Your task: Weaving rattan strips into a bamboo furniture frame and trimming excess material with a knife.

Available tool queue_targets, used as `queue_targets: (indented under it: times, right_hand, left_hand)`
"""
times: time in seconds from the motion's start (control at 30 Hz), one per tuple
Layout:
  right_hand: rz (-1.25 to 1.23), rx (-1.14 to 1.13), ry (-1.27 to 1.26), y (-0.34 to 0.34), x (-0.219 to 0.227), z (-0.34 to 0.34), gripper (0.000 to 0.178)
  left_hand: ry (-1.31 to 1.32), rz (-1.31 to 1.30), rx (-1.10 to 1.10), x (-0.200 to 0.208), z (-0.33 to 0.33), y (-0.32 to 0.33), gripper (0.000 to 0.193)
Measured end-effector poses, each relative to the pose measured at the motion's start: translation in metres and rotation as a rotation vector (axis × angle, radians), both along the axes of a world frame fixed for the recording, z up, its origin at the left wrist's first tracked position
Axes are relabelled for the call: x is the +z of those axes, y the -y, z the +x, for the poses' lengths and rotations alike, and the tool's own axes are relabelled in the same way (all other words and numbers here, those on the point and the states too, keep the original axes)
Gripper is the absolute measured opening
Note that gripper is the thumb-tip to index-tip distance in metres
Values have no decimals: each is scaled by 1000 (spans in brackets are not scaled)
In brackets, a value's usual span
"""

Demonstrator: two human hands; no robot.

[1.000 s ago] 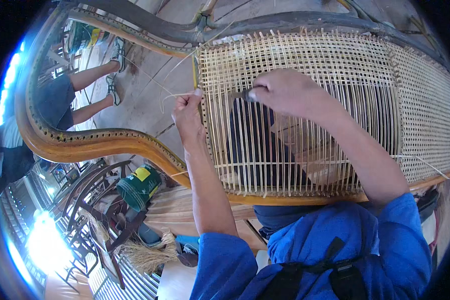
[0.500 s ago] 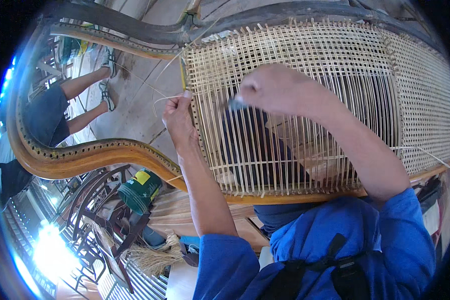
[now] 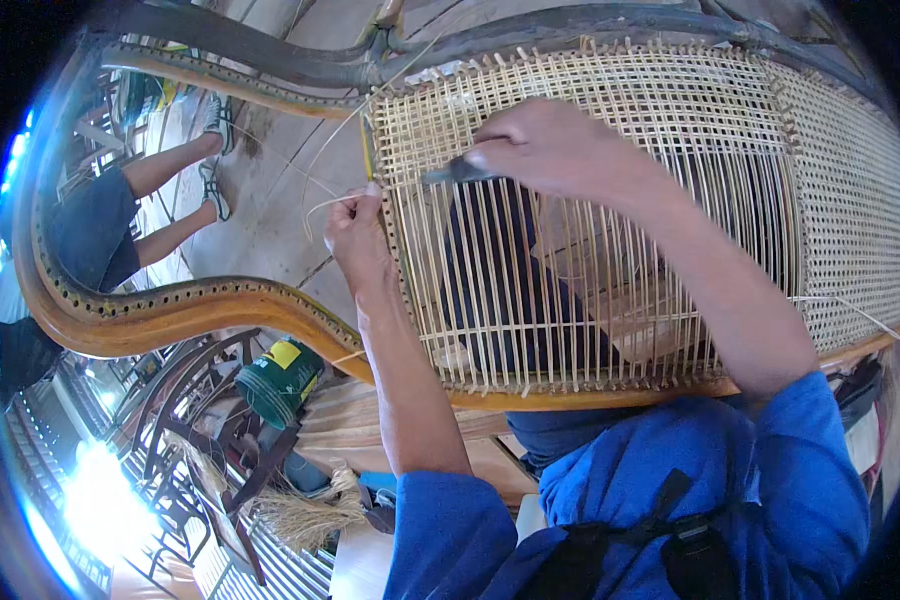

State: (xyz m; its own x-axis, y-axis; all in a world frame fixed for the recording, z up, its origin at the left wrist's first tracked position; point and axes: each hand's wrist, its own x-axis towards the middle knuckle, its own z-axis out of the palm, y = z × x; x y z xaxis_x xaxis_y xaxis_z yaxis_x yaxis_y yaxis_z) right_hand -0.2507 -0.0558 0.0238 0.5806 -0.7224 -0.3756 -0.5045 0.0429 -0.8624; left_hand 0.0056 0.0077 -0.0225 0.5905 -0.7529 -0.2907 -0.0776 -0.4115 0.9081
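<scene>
A cane panel (image 3: pixel 610 95) is stretched across a wooden furniture frame (image 3: pixel 170 318). Its far part and right end are closely woven, while mostly lengthwise strands lie open in the middle. My left hand (image 3: pixel 358 245) is closed at the panel's left edge, pinching a loose cane strand (image 3: pixel 320 206) between thumb and fingers. Over the panel, my right hand (image 3: pixel 565 150) grips a small dark-handled tool (image 3: pixel 460 172). The tool's narrow grey end points left toward my left hand, just under the woven rows; its exact kind is unclear.
Small holes line the curved frame on the left. A green bucket (image 3: pixel 278 385), stacked dark chair frames (image 3: pixel 185 410) and a bundle of fibre (image 3: pixel 310 515) lie at lower left. Another person's legs (image 3: pixel 175 165) show beyond the frame. Long strands cross the panel near me.
My right hand has moved slightly up and left, and the tool now lies more level, its tip nearer the left edge. My left hand stays almost still with the strand.
</scene>
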Motion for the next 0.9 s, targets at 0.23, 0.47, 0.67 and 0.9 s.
queue_targets:
  times: [0.23, 0.47, 0.67, 0.9]
  right_hand:
    - [135, 228, -174, -1, 19, -68, 27]
    - [223, 188, -151, -3, 39, -96, 27]
    - [234, 166, -230, -5, 49, -94, 30]
    - [207, 9, -67, -19, 43, -86, 29]
  left_hand:
    - [-64, 13, -61, 9, 0, 1, 12]
    - [-170, -22, -67, 9, -14, 8, 11]
    - [-31, 4, -71, 10, 7, -1, 13]
    - [-56, 5, -31, 6, 0, -3, 18]
